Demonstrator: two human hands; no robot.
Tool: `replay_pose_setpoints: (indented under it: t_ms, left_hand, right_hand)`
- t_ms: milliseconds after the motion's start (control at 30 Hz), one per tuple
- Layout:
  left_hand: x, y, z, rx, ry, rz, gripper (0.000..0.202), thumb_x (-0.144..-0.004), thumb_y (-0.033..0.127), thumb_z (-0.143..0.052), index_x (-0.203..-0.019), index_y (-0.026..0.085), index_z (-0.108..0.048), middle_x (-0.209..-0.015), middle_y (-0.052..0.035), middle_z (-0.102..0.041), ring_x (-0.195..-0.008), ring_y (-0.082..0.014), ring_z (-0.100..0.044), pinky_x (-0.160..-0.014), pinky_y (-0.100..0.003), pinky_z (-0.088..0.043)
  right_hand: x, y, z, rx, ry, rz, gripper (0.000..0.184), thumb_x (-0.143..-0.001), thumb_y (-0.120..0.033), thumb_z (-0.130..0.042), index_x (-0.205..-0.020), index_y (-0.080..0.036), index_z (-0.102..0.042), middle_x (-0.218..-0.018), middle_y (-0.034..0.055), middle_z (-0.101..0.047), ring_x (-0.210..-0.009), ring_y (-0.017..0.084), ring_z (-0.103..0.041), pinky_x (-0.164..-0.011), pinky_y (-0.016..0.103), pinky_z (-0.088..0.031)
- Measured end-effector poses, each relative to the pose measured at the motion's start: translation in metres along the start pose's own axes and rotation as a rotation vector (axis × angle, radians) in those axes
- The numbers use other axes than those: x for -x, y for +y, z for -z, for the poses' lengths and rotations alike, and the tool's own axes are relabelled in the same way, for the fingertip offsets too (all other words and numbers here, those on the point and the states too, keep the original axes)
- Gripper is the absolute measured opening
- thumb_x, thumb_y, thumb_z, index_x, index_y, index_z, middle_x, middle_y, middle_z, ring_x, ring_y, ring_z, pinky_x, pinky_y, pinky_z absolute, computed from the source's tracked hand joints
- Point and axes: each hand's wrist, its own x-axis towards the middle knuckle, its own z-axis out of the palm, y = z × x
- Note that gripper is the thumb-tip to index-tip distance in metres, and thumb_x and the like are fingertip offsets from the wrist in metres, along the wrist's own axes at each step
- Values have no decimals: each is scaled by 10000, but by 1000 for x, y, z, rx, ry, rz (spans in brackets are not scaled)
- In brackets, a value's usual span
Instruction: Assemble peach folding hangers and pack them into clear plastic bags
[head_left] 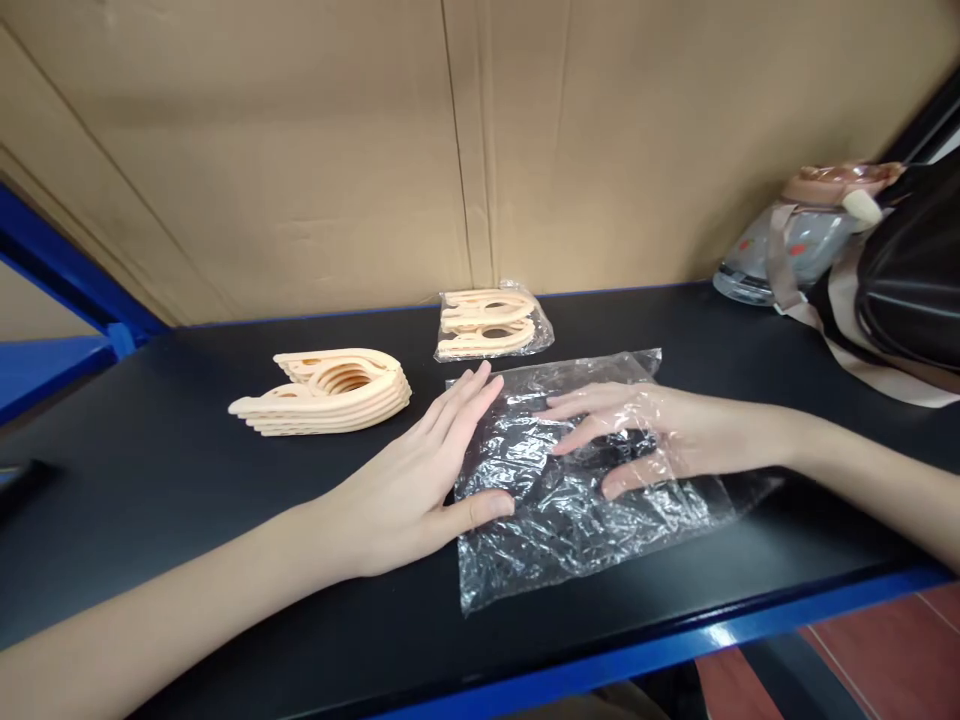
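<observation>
A clear plastic bag point(555, 545) lies crinkled on the black tabletop. My right hand point(637, 430) is inside it, fingers spread, seen through the film. Along the bag's left edge rests my left hand point(439, 470), fingers stretched out and thumb lying over the film. To the left is a stack of cream folding hangers point(337, 405), several nested together. Behind the bag, a cream folding hanger set point(491, 325) sits in its own clear wrapping.
Brown cardboard point(315, 150) stands upright along the back. At the right are a clear water bottle point(810, 235) with a strap and a black bag point(919, 260). A blue frame edge point(660, 655) borders the black table point(150, 480); a dark object point(22, 480) lies far left.
</observation>
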Motion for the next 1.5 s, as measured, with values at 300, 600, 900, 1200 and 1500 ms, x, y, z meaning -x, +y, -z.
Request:
replay_pose_setpoints:
  t_ms: [300,600,900,1200,1500]
  left_hand:
    - [-4,10,2,-10,52,198,753,-969,619,-307,-1545,165,-135,-1620,-106,-201,-1478,-282,-229,-1207,-483,-237]
    - [-4,2,-1,-66,10,165,764,-970,612,-293,-1553,153,-112,-1619,-140,-166,-1479,-304,-216,-1193,-538,-228]
    - [-5,6,2,-92,-33,211,796,-966,637,-268,-1556,129,-101,-1617,-166,-125,-1484,-328,-169,-1183,-579,-207]
    - [-6,7,3,-96,-29,239,811,-958,654,-243,-1554,120,-112,-1612,-188,-154,-1476,-335,-209,-1171,-571,-251]
    - [-9,16,37,-335,195,-40,731,-972,610,-327,-1523,152,-181,-1619,-135,-199,-1496,-273,-168,-1217,-497,-152]
  right_hand:
    - [-1,-13,-12,180,-19,-29,989,-768,-504,-737,-1547,-360,-145,-1651,26,-80,-1499,322,-119,-1197,533,-171]
    - [5,-7,-12,214,-50,-144,970,-755,-570,-723,-1521,-453,-138,-1652,-23,20,-1497,362,18,-1181,612,-62]
    - [16,2,4,253,-81,-235,962,-733,-604,-722,-1516,-450,-185,-1643,-49,68,-1489,376,29,-1190,595,-89]
    - [28,4,26,204,-143,-256,921,-738,-497,-763,-1493,-478,-235,-1633,-66,-114,-1480,361,-141,-1194,551,-189]
    - [22,-8,-1,263,-123,-225,896,-823,-581,-645,-1533,-374,-140,-1631,-29,41,-1498,323,-52,-1217,496,-138]
